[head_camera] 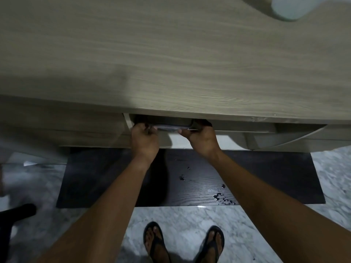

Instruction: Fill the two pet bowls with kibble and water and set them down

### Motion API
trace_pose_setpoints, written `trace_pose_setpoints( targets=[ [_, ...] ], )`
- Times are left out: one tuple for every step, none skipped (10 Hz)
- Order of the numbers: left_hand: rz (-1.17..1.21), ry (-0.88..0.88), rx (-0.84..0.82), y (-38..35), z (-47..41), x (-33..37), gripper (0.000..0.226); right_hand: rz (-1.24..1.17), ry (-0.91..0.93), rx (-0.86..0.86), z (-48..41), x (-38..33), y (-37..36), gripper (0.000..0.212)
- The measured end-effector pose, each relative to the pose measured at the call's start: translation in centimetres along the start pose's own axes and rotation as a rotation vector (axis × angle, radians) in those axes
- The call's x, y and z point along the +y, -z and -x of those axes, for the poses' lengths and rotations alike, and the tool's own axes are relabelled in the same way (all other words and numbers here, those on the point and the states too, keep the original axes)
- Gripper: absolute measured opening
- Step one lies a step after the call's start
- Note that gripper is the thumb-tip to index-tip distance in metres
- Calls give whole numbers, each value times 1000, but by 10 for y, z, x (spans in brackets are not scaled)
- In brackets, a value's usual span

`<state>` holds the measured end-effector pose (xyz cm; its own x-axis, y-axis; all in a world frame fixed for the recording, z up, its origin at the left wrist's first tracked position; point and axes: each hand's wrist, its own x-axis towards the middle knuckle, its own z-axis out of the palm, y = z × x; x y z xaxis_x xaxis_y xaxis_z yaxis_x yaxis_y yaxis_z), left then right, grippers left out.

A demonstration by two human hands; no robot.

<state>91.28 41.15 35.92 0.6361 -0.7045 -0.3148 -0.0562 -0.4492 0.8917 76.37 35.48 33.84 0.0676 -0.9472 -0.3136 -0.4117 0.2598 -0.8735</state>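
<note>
Both arms reach forward and down, under the front edge of the wooden bench (171, 59). The left hand (145, 140) and the right hand (202, 139) each close a grip on one end of a flat grey thing (171, 128) that sits in the dark gap just below the bench top. It may be a pet bowl, but most of it is hidden, so I cannot tell. The left fingers curl over its left end, and the right fingers pinch its right end. On the floor below the hands lies a dark mat (266, 179) with small drops of water (223, 199) on its right part. Two feet in black sandals (183, 242) stand on the pale marble floor (180, 217), just in front of the mat. A blurry pale thing (290, 6) sits on the far right of the bench.
</note>
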Motion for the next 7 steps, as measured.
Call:
trace_pose_setpoints(
  targets=[
    [21, 15, 24, -2, 1, 4, 35, 1, -3, -4, 2, -7, 0, 39],
    [13, 30, 14, 0, 2, 5, 37, -19, 1, 13, 8, -6, 1, 31],
    [1, 38, -1, 2, 5, 6, 37, -36, -5, 24, 12, -2, 0, 25],
    [5, 41, -17, 4, 7, 7, 36, -51, -9, 34, 16, -4, -1, 23],
    [13, 11, -25, 4, 8, 5, 31, -37, -22, 24, 20, -5, 1, 23],
    [4, 4, -52, 9, 14, 4, 26, 4, -78, 1, 32, -14, 5, 38],
    [15, 19, -109, 14, 21, 4, 9, 42, -110, 35, 42, -16, 5, 61]
  ],
)
